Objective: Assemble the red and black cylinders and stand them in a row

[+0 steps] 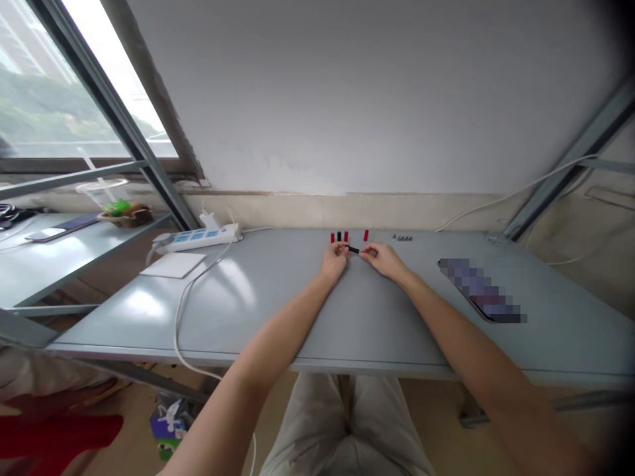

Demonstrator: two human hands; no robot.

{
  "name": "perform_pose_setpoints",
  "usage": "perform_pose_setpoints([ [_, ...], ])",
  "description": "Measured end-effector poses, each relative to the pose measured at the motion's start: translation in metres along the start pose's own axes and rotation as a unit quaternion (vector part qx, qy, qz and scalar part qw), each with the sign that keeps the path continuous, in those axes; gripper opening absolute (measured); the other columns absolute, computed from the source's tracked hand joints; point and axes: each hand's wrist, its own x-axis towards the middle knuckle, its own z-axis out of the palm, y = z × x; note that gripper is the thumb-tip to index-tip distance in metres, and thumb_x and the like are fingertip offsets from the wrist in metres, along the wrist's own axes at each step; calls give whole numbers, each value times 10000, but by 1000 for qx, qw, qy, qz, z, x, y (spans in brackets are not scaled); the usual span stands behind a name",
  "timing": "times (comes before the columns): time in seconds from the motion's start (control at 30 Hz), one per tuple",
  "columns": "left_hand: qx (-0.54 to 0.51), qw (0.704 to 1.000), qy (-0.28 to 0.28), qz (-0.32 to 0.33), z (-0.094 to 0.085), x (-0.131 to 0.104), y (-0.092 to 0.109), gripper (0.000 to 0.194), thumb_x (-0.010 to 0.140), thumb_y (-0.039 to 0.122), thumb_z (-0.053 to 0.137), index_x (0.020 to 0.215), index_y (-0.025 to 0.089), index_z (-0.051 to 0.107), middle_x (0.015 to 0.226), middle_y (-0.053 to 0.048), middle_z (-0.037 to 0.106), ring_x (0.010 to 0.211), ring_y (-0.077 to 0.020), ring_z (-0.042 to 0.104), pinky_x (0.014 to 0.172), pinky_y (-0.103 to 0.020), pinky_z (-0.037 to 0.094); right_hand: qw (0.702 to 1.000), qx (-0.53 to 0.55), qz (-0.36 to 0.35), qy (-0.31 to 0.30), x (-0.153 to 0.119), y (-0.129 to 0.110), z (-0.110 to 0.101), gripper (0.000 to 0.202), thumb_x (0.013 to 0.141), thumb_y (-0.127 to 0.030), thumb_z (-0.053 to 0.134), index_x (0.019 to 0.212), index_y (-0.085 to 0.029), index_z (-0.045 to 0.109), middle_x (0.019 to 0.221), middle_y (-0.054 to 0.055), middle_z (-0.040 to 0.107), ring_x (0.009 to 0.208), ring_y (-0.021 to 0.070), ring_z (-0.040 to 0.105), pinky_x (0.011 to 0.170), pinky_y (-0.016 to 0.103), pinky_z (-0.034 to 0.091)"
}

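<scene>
Holding: one short, slim black cylinder (354, 250), matt and dark, level just above or on the grey table (278, 317) (which, cannot tell), lying slightly aslant. Left hand (335, 259): fingers pinched closed on its 9 o'clock end. Right hand (384, 258): fingers pinched closed on its 3 o'clock end. Clock directions taken from this piece. At 11: upright row of three, namely two red cylinders (346, 236) and one black upright cylinder (339, 236) between them. At 1: one lone red cylinder (366, 235). Toward 3: five small dark grey pieces (403, 238), lined up. At 4: one phone (476, 287), screen blurred. At 9: one white power strip (201, 238).
</scene>
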Motion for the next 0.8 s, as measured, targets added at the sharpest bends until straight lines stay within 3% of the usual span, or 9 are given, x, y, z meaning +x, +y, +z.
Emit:
perform_pose_setpoints([
  [0.33,-6,999,32,7,0,3,-4,156,831,121,454,918,154,579,703,-12,569,531,-62,471,568,-196,430,982,-184,-17,26,-2,7,-3,70,705,-150,584,766,-185,581,844,88,599,818,212,538,745,316,391],
  [0.47,43,998,42,37,-2,6,-8,163,822,127,461,935,138,578,694,-8,552,527,-65,465,576,-206,423,990,-134,-14,39,-1,11,-1,62,733,-163,553,791,-179,570,826,69,587,777,185,536,731,298,398],
  [0.67,149,976,-55,152,3,0,-9,158,777,109,516,894,152,612,699,-10,581,609,-91,509,661,-229,441,999,-40,-25,0,0,8,4,120,768,-223,525,865,-175,576,700,17,571,647,149,514,634,262,385],
  [0.8,170,966,-64,182,5,-2,-11,162,788,139,521,917,147,619,785,-39,620,619,-94,517,670,-241,447,998,-37,-28,-37,-3,6,6,143,770,-198,510,881,-177,597,651,0,566,595,132,492,592,247,358],
])
